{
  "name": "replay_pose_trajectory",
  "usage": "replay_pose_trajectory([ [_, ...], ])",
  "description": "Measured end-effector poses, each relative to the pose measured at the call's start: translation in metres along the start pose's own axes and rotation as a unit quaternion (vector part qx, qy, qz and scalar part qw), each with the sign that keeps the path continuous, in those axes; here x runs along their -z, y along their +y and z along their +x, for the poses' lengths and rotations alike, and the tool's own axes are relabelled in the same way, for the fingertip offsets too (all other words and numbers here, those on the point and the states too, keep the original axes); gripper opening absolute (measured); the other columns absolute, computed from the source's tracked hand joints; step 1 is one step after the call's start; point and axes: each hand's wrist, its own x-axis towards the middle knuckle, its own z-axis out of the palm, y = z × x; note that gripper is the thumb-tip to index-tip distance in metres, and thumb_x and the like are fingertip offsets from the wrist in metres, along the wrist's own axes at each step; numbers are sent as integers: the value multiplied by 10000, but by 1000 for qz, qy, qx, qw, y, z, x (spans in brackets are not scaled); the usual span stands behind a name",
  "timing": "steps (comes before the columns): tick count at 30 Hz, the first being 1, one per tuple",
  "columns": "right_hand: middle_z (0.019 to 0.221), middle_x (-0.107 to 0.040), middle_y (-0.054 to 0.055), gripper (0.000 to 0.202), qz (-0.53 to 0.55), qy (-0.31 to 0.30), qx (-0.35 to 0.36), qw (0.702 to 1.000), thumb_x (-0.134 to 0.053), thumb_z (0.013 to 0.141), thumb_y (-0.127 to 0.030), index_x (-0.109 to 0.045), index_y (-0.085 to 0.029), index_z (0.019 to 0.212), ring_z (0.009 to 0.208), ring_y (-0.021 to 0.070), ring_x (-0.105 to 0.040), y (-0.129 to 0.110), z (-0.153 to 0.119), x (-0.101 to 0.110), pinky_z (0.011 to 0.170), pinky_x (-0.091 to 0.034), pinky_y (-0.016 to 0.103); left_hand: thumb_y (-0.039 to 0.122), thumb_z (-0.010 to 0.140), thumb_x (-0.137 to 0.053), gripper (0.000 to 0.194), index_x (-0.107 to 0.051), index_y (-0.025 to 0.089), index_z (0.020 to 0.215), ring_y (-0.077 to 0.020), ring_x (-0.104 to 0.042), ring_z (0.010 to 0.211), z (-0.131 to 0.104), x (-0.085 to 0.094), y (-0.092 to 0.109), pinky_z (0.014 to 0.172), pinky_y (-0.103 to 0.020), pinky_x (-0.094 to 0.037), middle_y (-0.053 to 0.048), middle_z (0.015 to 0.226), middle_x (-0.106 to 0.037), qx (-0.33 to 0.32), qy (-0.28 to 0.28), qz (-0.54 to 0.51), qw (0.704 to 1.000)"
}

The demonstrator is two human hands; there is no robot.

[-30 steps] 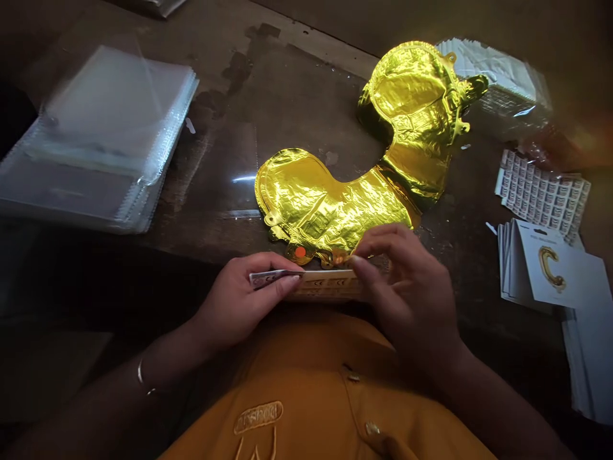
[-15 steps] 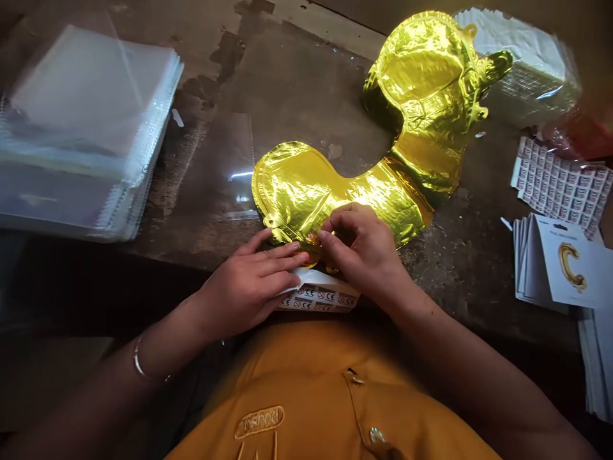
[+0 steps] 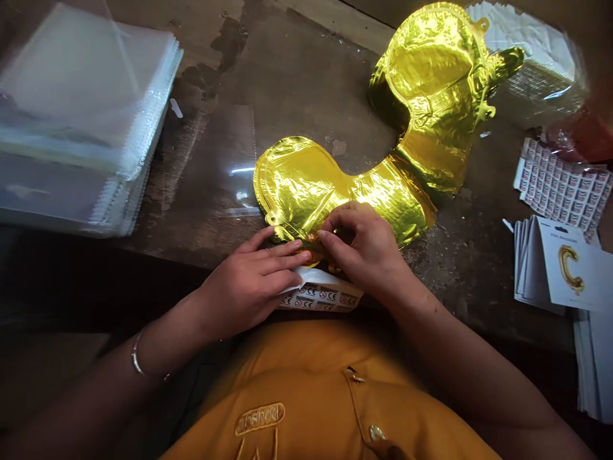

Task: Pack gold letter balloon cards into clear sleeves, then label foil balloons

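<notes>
A shiny gold foil balloon (image 3: 306, 182), curved and partly puffed out, lies across the table with its near end under my hands. My left hand (image 3: 253, 275) rests palm down at the balloon's near edge, its outer fingers stretched over the foil. Between its index finger and hidden thumb is a sheet of CE-mark stickers (image 3: 325, 298), whose white backing curls up. My right hand (image 3: 361, 246) pinches with thumb and index finger at a small sticker (image 3: 312, 237) against the foil. Part of the sticker is covered by the fingertips.
Stacked clear plastic sleeves (image 3: 86, 115) stand at the left, with a single clear sleeve (image 3: 239, 160) nearby. At the right are another plastic-wrapped stack (image 3: 541, 64), a printed sticker sheet (image 3: 560, 185) and folded balloon cards (image 3: 569, 262) showing a gold C.
The view has shifted slightly, so the balloon's far end appears a little farther up and right. Both hands keep nearly the same position at the balloon's near edge.
</notes>
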Motion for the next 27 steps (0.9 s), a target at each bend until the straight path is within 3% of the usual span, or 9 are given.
replay_pose_trajectory([
  [11, 783, -607, 39, 95, -30, 13, 0, 999, -628, 809, -180, -623, -178, 714, 820, 188, -528, 1, -1, -4, 740, -407, 332, 161, 894, -558, 123, -648, 205, 966, -199, -576, 1216, 0, 0, 0, 1165, -444, -256, -59, 1260, -646, -7, 0, 18, 1000],
  [16, 766, -585, 38, 201, -72, 28, -24, 997, -719, 774, -322, -600, -190, 680, 802, 198, -509, -2, -1, -9, 732, -404, 345, 147, 886, -564, 117, -650, 197, 946, -203, -590, 1198, 2, 0, 1, 1162, -434, -254, -57, 1217, -674, -7, 10, 14, 1000],
  [19, 807, -580, 53, 263, -122, 67, -45, 989, -739, 745, -398, -592, -185, 791, 799, 216, -506, 2, 2, -12, 724, -413, 368, 160, 889, -558, 123, -650, 209, 954, -206, -593, 1194, 2, 0, 1, 1158, -448, -254, -58, 1233, -664, -3, 9, 15, 1000],
  [21, 870, -592, 75, 226, -140, 99, -49, 984, -680, 791, -346, -588, -172, 903, 795, 219, -517, 6, 4, -11, 711, -428, 376, 165, 892, -555, 118, -645, 203, 959, -202, -599, 1187, 2, 0, 0, 1155, -449, -257, -65, 1235, -663, -8, 11, 13, 1000],
  [25, 975, -626, 100, 163, -135, 185, 32, 973, -487, 884, -165, -597, -178, 1004, 856, 215, -571, 6, -2, 1, 758, -482, 387, 170, 894, -551, 120, -646, 205, 958, -195, -607, 1176, 1, -2, -1, 1146, -437, -275, -58, 1205, -681, -8, 13, 3, 1000],
  [27, 1010, -663, 99, 183, -143, 151, 123, 970, -496, 889, -148, -627, -183, 1012, 948, 225, -588, 3, -10, 7, 850, -498, 407, 171, 886, -556, 133, -653, 213, 966, -198, -607, 1176, 0, -3, -1, 1142, -436, -281, -57, 1213, -677, -5, 11, 0, 1000],
])
